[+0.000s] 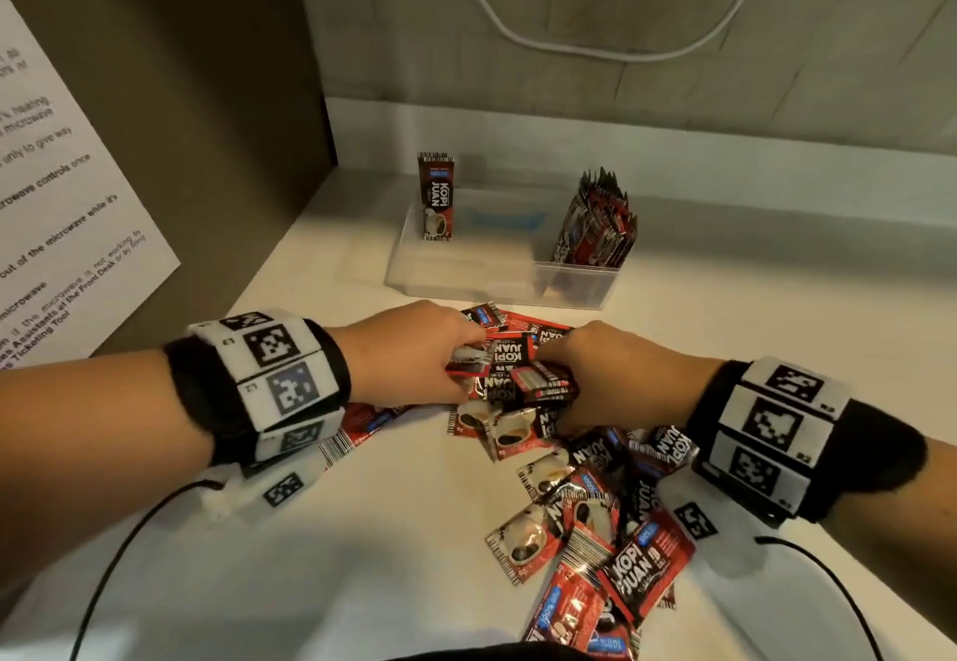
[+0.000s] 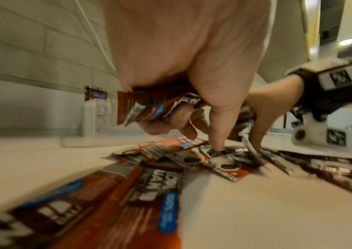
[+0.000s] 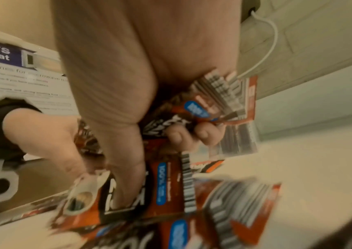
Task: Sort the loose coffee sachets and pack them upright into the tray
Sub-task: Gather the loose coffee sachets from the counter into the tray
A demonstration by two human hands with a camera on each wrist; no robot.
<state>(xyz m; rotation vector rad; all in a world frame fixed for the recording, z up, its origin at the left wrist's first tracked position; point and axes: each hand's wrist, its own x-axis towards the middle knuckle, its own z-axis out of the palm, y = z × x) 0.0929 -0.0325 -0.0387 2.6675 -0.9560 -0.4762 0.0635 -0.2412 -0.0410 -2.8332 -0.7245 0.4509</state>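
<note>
Red-and-black coffee sachets (image 1: 595,520) lie scattered on the white counter, trailing toward the front edge. My left hand (image 1: 414,355) grips a few sachets (image 2: 149,107) in curled fingers while its thumb presses down on the pile. Facing it, my right hand (image 1: 616,375) holds its own bunch of sachets (image 3: 209,104), its thumb on the sachets below. Both hands meet over the pile's far end. Behind them stands a clear tray (image 1: 466,272): one sachet (image 1: 436,197) upright at its left end, a packed bundle (image 1: 595,225) upright at its right.
A brown wall with a printed microwave notice (image 1: 67,204) closes the left side. A tiled back wall carries a hanging white cable (image 1: 595,46). Black wires (image 1: 114,567) run from both wrist bands across the counter's front.
</note>
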